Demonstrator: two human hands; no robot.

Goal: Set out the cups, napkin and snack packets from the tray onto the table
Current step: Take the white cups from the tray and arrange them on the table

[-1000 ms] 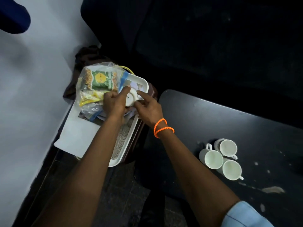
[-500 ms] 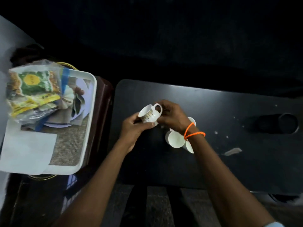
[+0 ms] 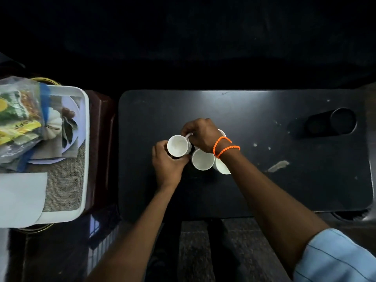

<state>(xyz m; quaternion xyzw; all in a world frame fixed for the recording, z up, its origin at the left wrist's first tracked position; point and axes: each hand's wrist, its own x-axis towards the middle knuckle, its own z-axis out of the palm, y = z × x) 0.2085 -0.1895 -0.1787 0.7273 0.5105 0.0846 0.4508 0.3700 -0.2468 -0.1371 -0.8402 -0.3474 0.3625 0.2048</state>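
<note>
A white cup (image 3: pixel 177 145) stands mouth-up on the black table (image 3: pixel 264 180), at the left of a cluster of white cups (image 3: pixel 203 159). My left hand (image 3: pixel 167 163) curls round its near side. My right hand (image 3: pixel 200 135), with orange bands on the wrist, pinches its handle and hides part of the cups behind. On the left, the white tray (image 3: pixel 85 139) holds a clear bag of snack packets (image 3: pixel 18 117), a patterned plate (image 3: pixel 69 123) and a white napkin (image 3: pixel 20 200).
The tray sits on a dark brown stand (image 3: pixel 101 149) left of the table. A black cylinder (image 3: pixel 331 124) lies at the table's right. Pale smears (image 3: pixel 277 165) mark the tabletop. Beyond the table everything is dark.
Both hands carried the cup from the tray across to the table, turned it mouth-up and lowered it beside the other cups. The view swung right.
</note>
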